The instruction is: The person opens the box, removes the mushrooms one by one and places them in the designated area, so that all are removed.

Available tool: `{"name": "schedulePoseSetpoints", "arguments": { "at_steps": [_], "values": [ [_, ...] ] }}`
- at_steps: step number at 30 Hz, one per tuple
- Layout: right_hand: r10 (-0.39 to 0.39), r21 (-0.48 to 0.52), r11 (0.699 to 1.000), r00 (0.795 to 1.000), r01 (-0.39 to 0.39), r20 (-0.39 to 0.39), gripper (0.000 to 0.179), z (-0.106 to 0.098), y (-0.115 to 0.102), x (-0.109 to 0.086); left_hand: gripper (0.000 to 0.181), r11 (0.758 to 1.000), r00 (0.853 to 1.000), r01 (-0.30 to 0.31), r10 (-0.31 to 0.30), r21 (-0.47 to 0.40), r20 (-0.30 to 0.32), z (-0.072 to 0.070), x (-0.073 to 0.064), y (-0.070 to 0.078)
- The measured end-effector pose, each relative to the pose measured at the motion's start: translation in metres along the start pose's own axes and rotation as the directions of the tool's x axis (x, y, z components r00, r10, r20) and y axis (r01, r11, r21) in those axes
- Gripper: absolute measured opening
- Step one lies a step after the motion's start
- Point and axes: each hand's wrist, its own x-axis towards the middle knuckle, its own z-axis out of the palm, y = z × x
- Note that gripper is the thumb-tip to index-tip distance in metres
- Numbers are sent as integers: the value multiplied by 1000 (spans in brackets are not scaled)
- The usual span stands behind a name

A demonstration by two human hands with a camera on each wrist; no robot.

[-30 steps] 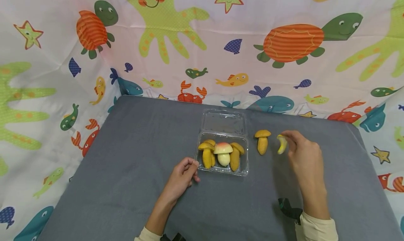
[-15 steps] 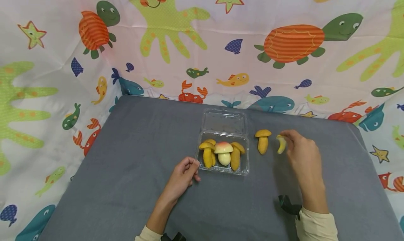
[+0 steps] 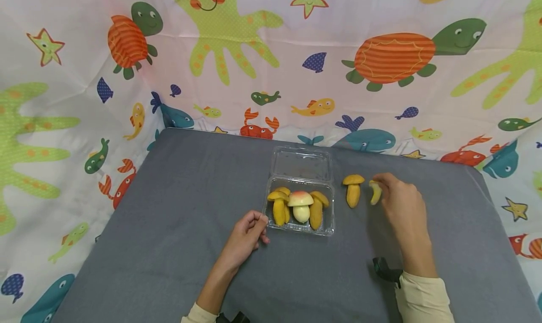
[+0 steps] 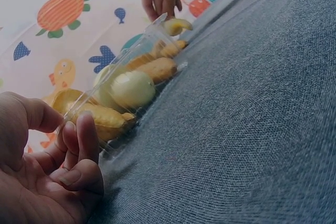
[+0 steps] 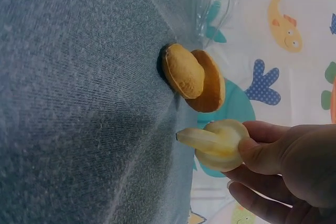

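My left hand pinches the front left corner of a clear plastic clamshell box, its lid folded back. Several toy mushrooms lie inside: a yellow-brown one on the left partly covers another, a cream one with a pinkish cap sits in the middle, and a brownish one is on the right. Above the cloth, right of the box, my right hand holds a pale yellow mushroom by its cap between thumb and fingers, its curved stem showing. A yellow-brown mushroom lies between this hand and the box.
A grey cloth covers the table. Behind and at the sides hangs a white curtain printed with sea animals. The raised lid lies back towards the far edge. Dark straps sit at the wrists.
My right hand has moved slightly to the left with the pale mushroom, bringing it a little closer to the loose one. The left hand keeps its grip on the box corner.
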Motion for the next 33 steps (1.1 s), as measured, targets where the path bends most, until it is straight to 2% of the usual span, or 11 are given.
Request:
{"name": "schedulePoseSetpoints", "arguments": {
  "at_steps": [22, 33],
  "values": [
    [-49, -17, 999, 999, 49, 11, 14, 13, 7, 6, 33, 1000, 1000, -3, 3, 12, 3, -1, -1, 0],
    [-24, -15, 1000, 999, 25, 47, 14, 13, 8, 8, 31, 1000, 1000, -2, 2, 11, -1, 0, -1, 1]
  ]
}}
